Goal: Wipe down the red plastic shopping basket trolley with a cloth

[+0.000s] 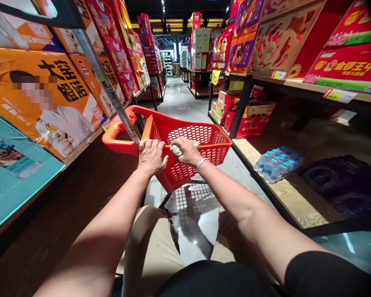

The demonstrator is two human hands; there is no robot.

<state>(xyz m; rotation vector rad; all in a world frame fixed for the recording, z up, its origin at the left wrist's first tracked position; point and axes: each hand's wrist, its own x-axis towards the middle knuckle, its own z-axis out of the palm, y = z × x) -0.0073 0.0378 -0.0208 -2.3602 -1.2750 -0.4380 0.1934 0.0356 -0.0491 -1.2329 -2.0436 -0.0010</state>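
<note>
An orange plastic shopping cart with perforated sides stands in front of me, sideways across the aisle. My left hand is on its near rim, fingers bent over the edge and thumb apart. Just to the right, my right hand is closed around a crumpled whitish cloth and presses it against the same rim. A pale band circles the right wrist. Left of my hands is the cart's looped orange handle, with a worn metal post passing in front of it.
Shelves with orange drink cartons and a teal box line the left. On the right, red gift boxes sit above a wrapped pack of water bottles. The grey tiled aisle runs ahead between displays.
</note>
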